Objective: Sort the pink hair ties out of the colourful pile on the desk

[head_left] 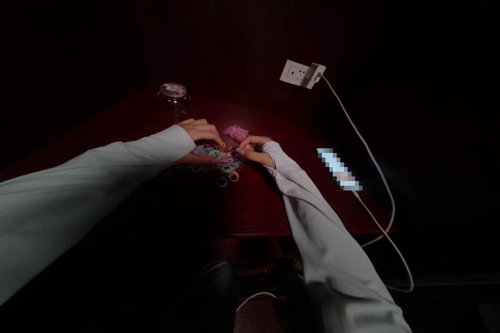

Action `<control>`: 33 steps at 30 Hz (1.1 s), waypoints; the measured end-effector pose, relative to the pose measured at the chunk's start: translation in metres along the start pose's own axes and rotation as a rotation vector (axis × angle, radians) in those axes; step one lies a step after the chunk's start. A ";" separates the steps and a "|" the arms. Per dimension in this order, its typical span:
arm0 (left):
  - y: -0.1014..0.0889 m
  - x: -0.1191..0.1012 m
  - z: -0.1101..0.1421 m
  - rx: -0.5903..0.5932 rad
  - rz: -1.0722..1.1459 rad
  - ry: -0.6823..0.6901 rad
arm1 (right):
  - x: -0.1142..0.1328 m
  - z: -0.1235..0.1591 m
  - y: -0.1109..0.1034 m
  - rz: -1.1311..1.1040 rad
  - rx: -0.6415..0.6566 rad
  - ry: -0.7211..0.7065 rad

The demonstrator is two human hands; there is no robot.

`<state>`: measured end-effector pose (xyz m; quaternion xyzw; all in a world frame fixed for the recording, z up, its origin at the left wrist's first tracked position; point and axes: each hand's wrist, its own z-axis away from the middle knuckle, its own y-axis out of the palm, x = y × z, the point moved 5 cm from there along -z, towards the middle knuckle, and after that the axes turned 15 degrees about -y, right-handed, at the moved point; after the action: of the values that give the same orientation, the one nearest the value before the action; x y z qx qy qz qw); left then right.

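A loose pile of small multicoloured elastic hair bands (214,155) lies on the dark red table. My left hand (201,132) arches over the pile's left side, fingers bent downward and thumb apart from them; its fingertips touch or nearly touch the bands. At the pile's right edge is my right hand (253,150), thumb and fingers pressed together in a pinch. Whatever lies between them is too small and dark to name. Just beyond both hands sits a separate heap of pink bands (236,132). Two looser rings, one being a lilac band (222,182), lie at the near side.
A clear round jar (174,93) with a printed lid stands at the back left. To the right lies a lit phone (339,169), its white cable (375,161) running to a charger in the wall socket (295,73). The table's front edge (250,234) is near; surroundings are very dark.
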<state>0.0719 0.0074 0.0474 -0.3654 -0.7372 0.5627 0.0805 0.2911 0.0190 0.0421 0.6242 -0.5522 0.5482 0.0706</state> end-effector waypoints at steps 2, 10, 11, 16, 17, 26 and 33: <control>0.001 -0.001 0.001 0.023 -0.010 0.013 | 0.002 -0.001 0.005 -0.034 0.058 -0.019; 0.005 0.006 -0.002 0.108 0.046 0.017 | -0.009 -0.003 0.026 0.056 0.221 -0.102; 0.006 0.006 -0.003 0.109 0.076 0.023 | -0.011 -0.003 0.024 0.073 0.213 -0.097; 0.006 0.002 -0.003 0.098 0.229 0.047 | -0.016 -0.003 0.018 0.066 0.154 -0.087; 0.006 0.002 -0.002 0.090 0.245 0.038 | -0.019 -0.004 0.018 0.057 0.141 -0.091; 0.007 0.006 -0.003 0.025 0.292 -0.030 | -0.036 -0.012 0.016 0.051 0.044 -0.081; 0.006 0.004 -0.004 0.000 0.278 -0.032 | -0.021 -0.010 0.013 -0.043 -0.048 -0.095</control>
<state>0.0742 0.0132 0.0421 -0.4551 -0.6806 0.5741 -0.0100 0.2792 0.0338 0.0236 0.6592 -0.5543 0.5031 0.0710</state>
